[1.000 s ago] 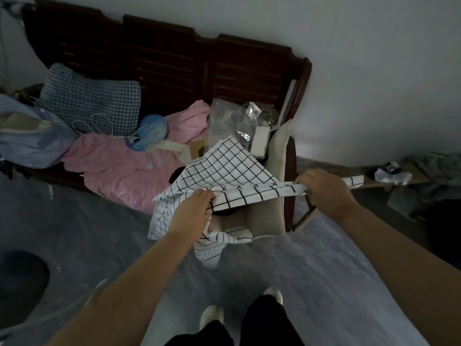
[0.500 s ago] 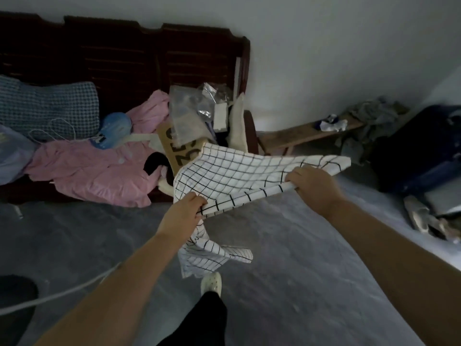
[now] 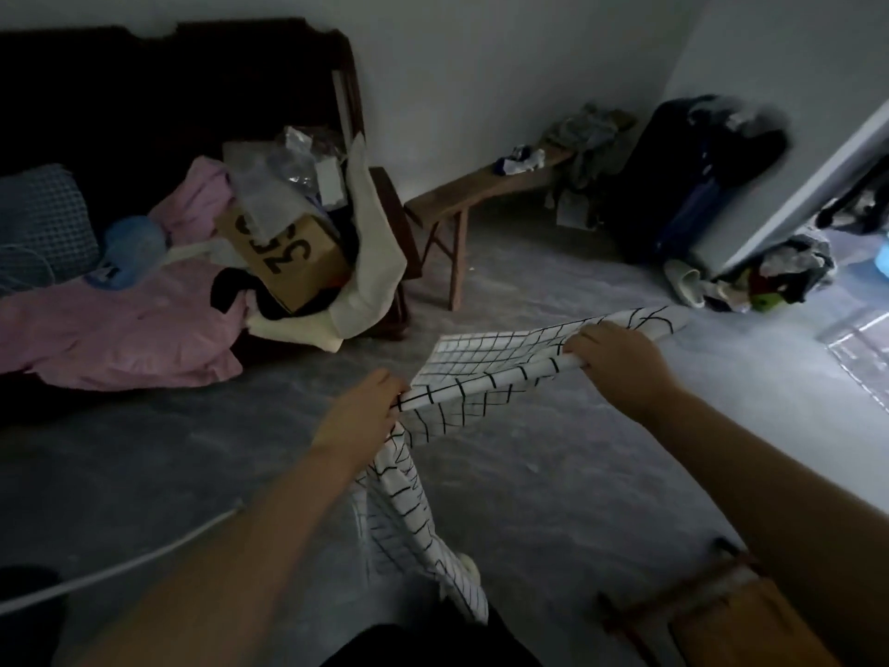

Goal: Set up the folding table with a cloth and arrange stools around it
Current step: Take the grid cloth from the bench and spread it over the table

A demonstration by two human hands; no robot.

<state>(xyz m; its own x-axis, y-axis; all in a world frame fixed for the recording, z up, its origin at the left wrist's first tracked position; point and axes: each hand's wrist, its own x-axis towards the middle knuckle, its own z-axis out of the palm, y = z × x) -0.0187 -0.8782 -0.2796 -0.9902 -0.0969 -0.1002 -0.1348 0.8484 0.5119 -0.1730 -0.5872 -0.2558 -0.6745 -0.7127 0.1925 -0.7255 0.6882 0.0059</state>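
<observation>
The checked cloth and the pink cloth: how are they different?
The checked cloth is white with black lines; the pink cloth is plain. The left hand and right hand hold the checked cloth up; the pink cloth lies heaped on the dark sofa. Both are crumpled fabric.

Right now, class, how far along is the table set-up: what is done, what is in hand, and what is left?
Done: the cloth is picked up. In hand: the left hand and right hand grip it, stretched between them, one end hanging. Left: no table stands open in view, so unfolding it, spreading the cloth and placing stools all remain.
</observation>
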